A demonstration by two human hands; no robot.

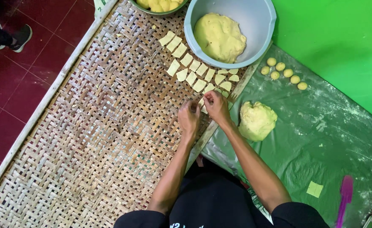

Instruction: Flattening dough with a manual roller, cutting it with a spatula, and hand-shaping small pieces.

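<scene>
My left hand (189, 117) and my right hand (217, 107) meet over the right edge of a woven bamboo tray (93, 126). Their fingertips pinch a small pale yellow dough piece (201, 102) between them. Just beyond the hands lie several flat folded dough pieces (194, 69) in rows on the tray. A grey bowl (257, 21) with a mound of yellow dough (219, 37) stands at the tray's far end. A lump of dough (257, 120) rests on the green plastic sheet (321, 139) to the right of my right hand.
Several small dough balls (284, 71) sit on the sheet near the bowl. A square dough piece (315, 189) and a purple spatula (344, 198) lie at the lower right. A second bowl (158, 6) is at the top. Another person's shoe (20, 37) rests on the red floor.
</scene>
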